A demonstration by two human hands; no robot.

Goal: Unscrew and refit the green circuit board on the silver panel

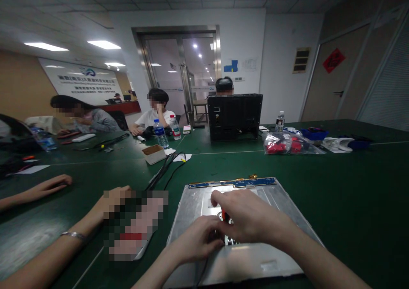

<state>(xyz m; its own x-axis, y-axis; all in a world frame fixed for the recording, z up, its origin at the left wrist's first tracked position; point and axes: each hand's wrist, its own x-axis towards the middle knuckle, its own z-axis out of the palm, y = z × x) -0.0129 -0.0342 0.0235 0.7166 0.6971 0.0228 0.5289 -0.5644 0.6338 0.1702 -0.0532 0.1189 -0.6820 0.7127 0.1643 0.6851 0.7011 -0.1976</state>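
Both hands meet over the middle of a flat metal panel lying on the green table. The right hand curls closed around a small red-tipped tool, seemingly a screwdriver, pointing down at the panel. The left hand is loosely curled beside it, fingertips touching the panel; whether it pinches anything I cannot tell. The panel's long axis runs left to right beneath the hands, a blue strip along its far edge. Open table lies to the right; a co-worker's arm lies close on the left.
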